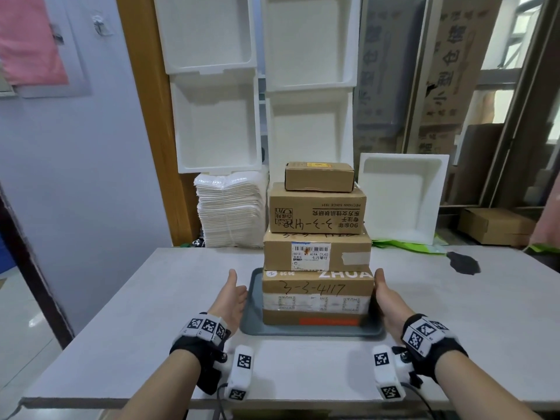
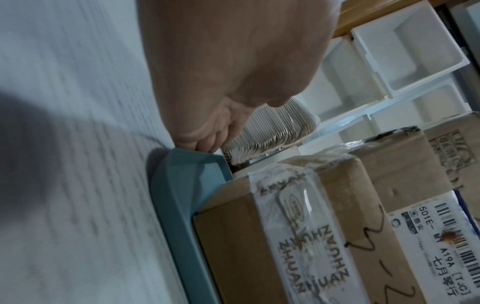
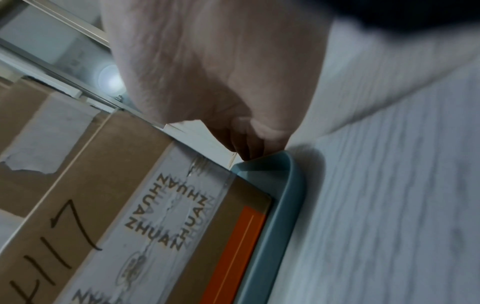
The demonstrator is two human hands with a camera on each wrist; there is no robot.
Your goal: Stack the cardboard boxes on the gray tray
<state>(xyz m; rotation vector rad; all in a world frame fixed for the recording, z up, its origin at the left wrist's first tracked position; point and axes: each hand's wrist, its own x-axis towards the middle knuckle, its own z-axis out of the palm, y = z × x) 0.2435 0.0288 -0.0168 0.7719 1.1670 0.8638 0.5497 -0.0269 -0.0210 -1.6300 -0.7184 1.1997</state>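
Cardboard boxes (image 1: 317,253), 4 high, sit stacked on gray tray (image 1: 253,316) at table (image 1: 121,313) centre. Left hand (image 1: 231,298) at tray's 9 o'clock edge, right hand (image 1: 386,298) at 3 o'clock; thumbs up, fingers reach the far corners, grip cannot tell. Stacking looks done; next likely steadying or lifting the tray level. White foam bins (image 1: 212,122) at 12 o'clock.

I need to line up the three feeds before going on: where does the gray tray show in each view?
Head: gray tray lies low in the centre, under the box stack, between both hands.
Left wrist: its rim runs from the middle down to the bottom edge, below the left hand.
Right wrist: its rim runs down right of centre, below the right hand.
Shared landmark: the ZHUAN-taped bottom box.
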